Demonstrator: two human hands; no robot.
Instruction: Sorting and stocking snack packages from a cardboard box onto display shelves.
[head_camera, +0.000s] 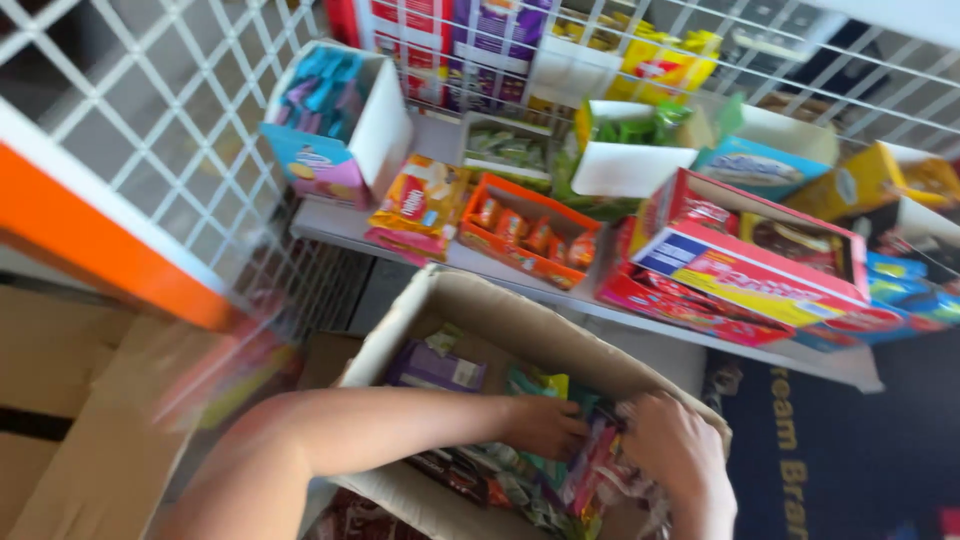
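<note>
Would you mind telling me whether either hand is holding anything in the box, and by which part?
It cannot be told: both hands, left and right, are buried among the snack packets in the cardboard box, fingers hidden.

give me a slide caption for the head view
Both hands, left hand and right hand, dig among snack packets in a cardboard box below a stocked shelf.

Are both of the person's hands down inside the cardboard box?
Yes, the left hand and right hand both reach among the snack packets inside the open cardboard box.
</note>
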